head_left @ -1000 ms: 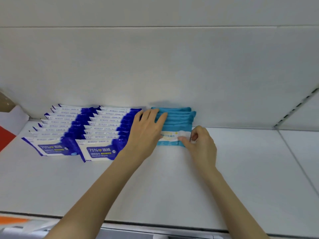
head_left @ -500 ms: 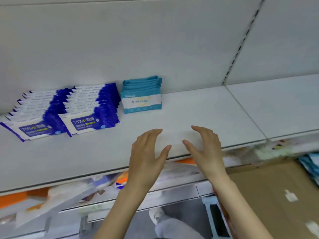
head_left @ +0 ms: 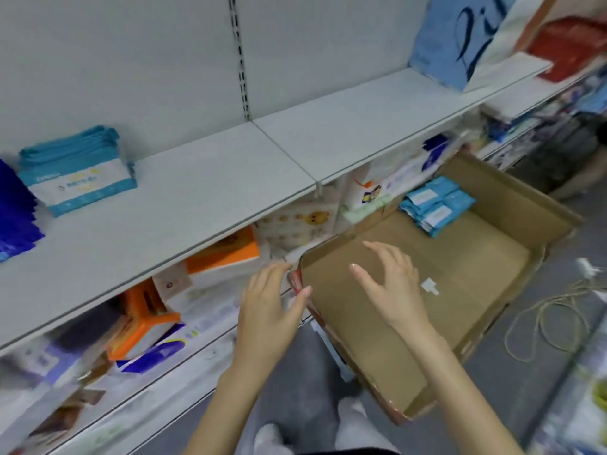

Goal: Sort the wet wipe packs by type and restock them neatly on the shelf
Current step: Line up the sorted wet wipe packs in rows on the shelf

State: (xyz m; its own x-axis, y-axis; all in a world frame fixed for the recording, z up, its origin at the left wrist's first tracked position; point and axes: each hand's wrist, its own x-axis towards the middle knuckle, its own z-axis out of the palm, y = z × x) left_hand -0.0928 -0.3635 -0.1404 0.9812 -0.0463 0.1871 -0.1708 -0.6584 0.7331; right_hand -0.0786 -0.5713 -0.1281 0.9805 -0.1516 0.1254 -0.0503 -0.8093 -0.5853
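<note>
dark blue packs (head_left: pixel 14 208): cut off left | lower shelf goods (head_left: pixel 216 257): blurred

Bright, flat, even light, barely a shadow. Lower shelves (head_left: pixel 98 356) beside the left hand (head_left: pixel 269 310) smear with motion blur; the shelf (head_left: pixel 361 126) beyond the right hand (head_left: pixel 391 284) bows, probably lens distortion.
</note>
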